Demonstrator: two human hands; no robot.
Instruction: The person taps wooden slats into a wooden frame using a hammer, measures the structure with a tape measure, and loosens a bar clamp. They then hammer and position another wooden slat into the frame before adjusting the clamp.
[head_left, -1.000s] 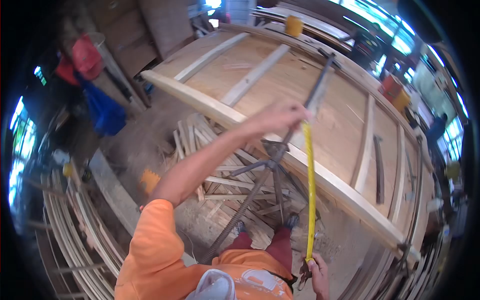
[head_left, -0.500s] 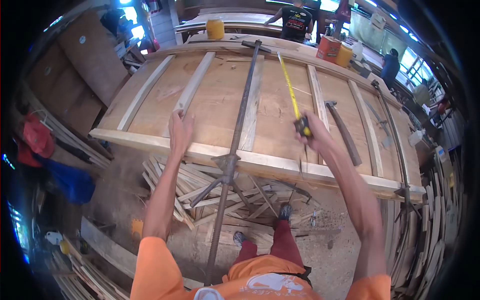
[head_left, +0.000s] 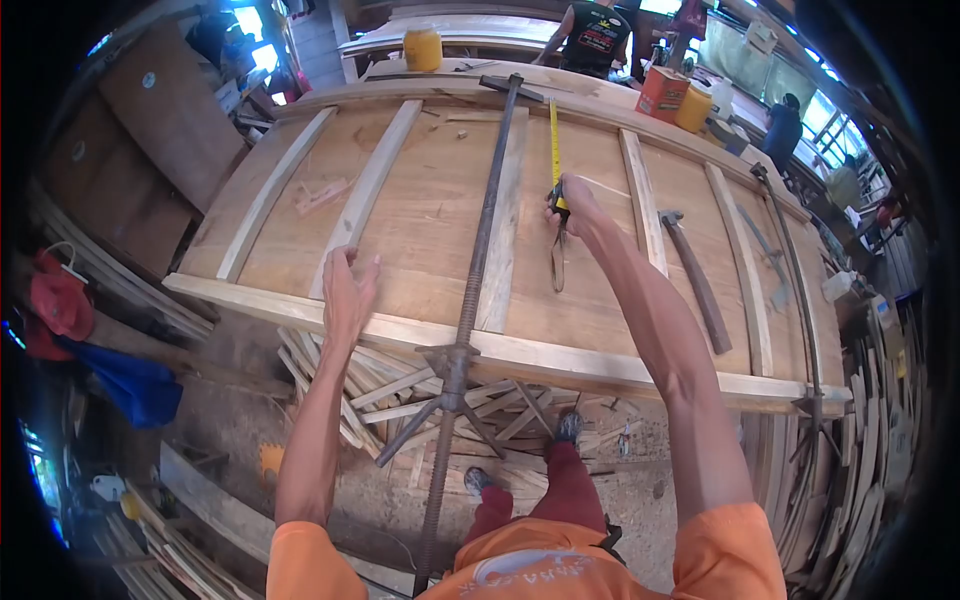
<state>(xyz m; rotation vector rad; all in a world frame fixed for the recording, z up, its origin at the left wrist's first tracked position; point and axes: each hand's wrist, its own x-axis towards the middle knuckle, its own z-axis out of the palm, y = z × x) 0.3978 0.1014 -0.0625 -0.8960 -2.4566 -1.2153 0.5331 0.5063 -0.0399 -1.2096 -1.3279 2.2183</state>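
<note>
My right hand (head_left: 578, 208) grips a tape measure (head_left: 559, 201) with a black and yellow case. Its yellow blade (head_left: 554, 140) stretches away to the far rail of a wooden frame, and a strap hangs below the case. My left hand (head_left: 347, 298) rests by the front rail (head_left: 560, 355), at the near end of a slat (head_left: 375, 190), fingers and thumb apart. Between my hands a long bar clamp (head_left: 487, 200) with a threaded screw spans the panel (head_left: 445, 215). A hammer (head_left: 697, 285) lies on the panel right of my right hand.
A second bar clamp (head_left: 797, 290) crosses the right end. Yellow containers, one a tub (head_left: 423, 50), and a red box (head_left: 662, 93) stand beyond the far rail. Wood offcuts (head_left: 400, 385) litter the floor below. A person in a black shirt (head_left: 597, 38) is at the back.
My right hand has moved away from me and left with the tape measure, and less blade shows. My left hand sits slightly lower in view. The camera view has shifted a little.
</note>
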